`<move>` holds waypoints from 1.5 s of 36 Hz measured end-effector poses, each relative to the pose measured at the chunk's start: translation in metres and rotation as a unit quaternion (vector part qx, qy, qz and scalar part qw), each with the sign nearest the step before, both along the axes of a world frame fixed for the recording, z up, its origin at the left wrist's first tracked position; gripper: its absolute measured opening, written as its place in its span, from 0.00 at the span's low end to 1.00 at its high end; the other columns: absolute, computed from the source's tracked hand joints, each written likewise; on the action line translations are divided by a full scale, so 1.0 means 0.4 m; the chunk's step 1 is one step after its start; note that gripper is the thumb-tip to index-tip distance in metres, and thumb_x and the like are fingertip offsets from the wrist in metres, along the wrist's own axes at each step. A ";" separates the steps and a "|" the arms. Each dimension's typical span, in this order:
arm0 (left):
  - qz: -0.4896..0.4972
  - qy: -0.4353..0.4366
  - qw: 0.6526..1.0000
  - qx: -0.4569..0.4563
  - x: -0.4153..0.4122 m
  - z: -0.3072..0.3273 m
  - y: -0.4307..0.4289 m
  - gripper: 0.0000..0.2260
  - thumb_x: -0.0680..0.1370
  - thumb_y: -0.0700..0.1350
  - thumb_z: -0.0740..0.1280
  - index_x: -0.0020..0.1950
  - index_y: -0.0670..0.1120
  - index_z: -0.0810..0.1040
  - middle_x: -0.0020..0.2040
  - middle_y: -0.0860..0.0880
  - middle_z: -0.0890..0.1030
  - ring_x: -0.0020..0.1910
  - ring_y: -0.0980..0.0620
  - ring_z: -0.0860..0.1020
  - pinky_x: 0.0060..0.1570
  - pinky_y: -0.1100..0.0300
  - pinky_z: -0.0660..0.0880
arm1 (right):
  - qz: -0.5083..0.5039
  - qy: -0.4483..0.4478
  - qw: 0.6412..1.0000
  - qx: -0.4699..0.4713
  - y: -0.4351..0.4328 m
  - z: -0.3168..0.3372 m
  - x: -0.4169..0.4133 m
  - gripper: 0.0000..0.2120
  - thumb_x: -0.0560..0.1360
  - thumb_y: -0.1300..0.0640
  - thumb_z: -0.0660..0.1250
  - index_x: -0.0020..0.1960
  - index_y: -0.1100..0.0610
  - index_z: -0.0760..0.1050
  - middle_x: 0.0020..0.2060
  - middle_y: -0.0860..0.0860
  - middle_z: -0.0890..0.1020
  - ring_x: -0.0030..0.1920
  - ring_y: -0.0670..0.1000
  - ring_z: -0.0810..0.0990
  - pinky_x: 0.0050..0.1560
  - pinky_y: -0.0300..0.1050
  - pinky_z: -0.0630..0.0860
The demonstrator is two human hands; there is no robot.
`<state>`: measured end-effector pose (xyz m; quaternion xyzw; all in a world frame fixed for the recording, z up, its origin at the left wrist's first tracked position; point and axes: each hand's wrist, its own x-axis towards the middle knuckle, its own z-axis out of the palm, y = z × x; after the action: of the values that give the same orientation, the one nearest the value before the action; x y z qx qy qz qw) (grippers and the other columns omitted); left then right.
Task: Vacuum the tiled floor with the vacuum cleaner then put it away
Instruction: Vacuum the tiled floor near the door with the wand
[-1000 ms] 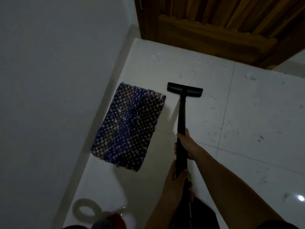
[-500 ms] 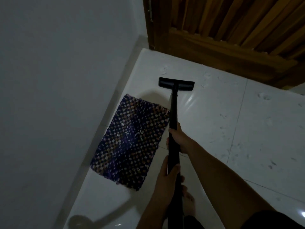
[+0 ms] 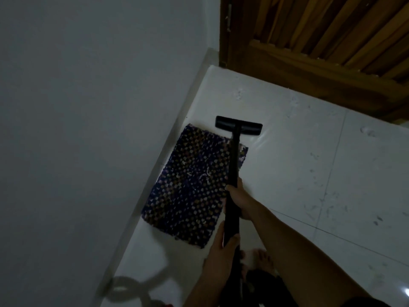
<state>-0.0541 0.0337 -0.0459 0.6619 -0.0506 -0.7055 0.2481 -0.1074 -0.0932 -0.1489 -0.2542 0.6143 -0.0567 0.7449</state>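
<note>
**Both hands on the wand, nozzle at the mat's far corner**

The vacuum cleaner shows only as its black wand (image 3: 234, 165) and flat floor nozzle (image 3: 239, 127), which sits on the white tiled floor (image 3: 309, 173) at the centre of the frame, just beyond the upper edge of the patterned mat (image 3: 194, 185). The wand runs down over the mat's right edge. The right hand (image 3: 240, 202) is wrapped closed around the wand mid-shaft; the left hand (image 3: 223, 247) is curled around it lower, toward the bottom centre.

The wand looks rigid and light, so a two-point hold should steer it well. The mat looks soft and loose and may ruck up or cling to the nozzle. A pale hose (image 3: 130, 291) loops at the lower left. The wooden door (image 3: 321, 41) fills the upper right.
</note>
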 end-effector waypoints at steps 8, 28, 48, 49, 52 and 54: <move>0.037 0.021 0.999 -0.025 0.081 0.006 -0.065 0.17 0.80 0.41 0.60 0.68 0.55 0.67 0.32 0.45 0.72 0.24 0.54 0.73 0.20 0.65 0.70 | -0.009 0.034 0.999 -0.006 -0.046 -0.039 0.088 0.29 0.82 0.51 0.53 0.76 0.39 0.41 0.46 0.59 0.77 0.33 0.54 0.75 0.37 0.50 0.76; 0.066 0.040 0.995 -0.057 0.092 -0.070 -0.457 0.20 0.81 0.41 0.58 0.70 0.58 0.64 0.35 0.43 0.70 0.22 0.54 0.71 0.22 0.61 0.70 | 0.040 0.040 0.998 -0.035 -0.471 -0.049 0.126 0.29 0.83 0.54 0.52 0.78 0.44 0.41 0.45 0.57 0.78 0.35 0.54 0.76 0.40 0.50 0.77; 0.012 0.025 0.998 -0.053 0.123 -0.018 -0.500 0.15 0.81 0.40 0.58 0.66 0.55 0.67 0.33 0.44 0.72 0.21 0.57 0.72 0.20 0.65 0.72 | 0.022 0.034 0.999 -0.018 -0.486 -0.007 0.129 0.29 0.83 0.54 0.50 0.78 0.47 0.36 0.48 0.56 0.79 0.40 0.57 0.79 0.40 0.47 0.77; 0.004 0.019 0.999 -0.050 0.121 -0.005 -0.483 0.16 0.81 0.41 0.58 0.66 0.56 0.66 0.33 0.45 0.72 0.20 0.57 0.73 0.20 0.65 0.72 | 0.019 0.041 0.999 -0.018 -0.463 0.000 0.125 0.29 0.84 0.53 0.50 0.78 0.47 0.37 0.54 0.57 0.78 0.47 0.59 0.80 0.47 0.49 0.77; -0.015 0.019 0.999 -0.041 0.111 0.029 -0.413 0.15 0.81 0.41 0.58 0.65 0.56 0.66 0.34 0.46 0.74 0.21 0.57 0.74 0.21 0.66 0.73 | -0.006 0.035 0.999 -0.013 -0.383 0.016 0.108 0.30 0.83 0.54 0.51 0.77 0.45 0.36 0.54 0.60 0.78 0.45 0.60 0.79 0.48 0.51 0.76; -0.029 0.028 0.999 -0.021 0.106 0.046 -0.360 0.15 0.81 0.41 0.58 0.65 0.56 0.66 0.32 0.45 0.73 0.20 0.54 0.72 0.20 0.65 0.72 | -0.020 0.033 0.999 -0.013 -0.320 0.036 0.090 0.30 0.83 0.55 0.51 0.78 0.45 0.37 0.61 0.60 0.76 0.52 0.61 0.79 0.50 0.50 0.77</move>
<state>-0.0117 -0.1103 -0.0274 0.6346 -0.0777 -0.7295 0.2429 -0.0713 -0.2212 -0.1344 -0.2530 0.6424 -0.0711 0.7199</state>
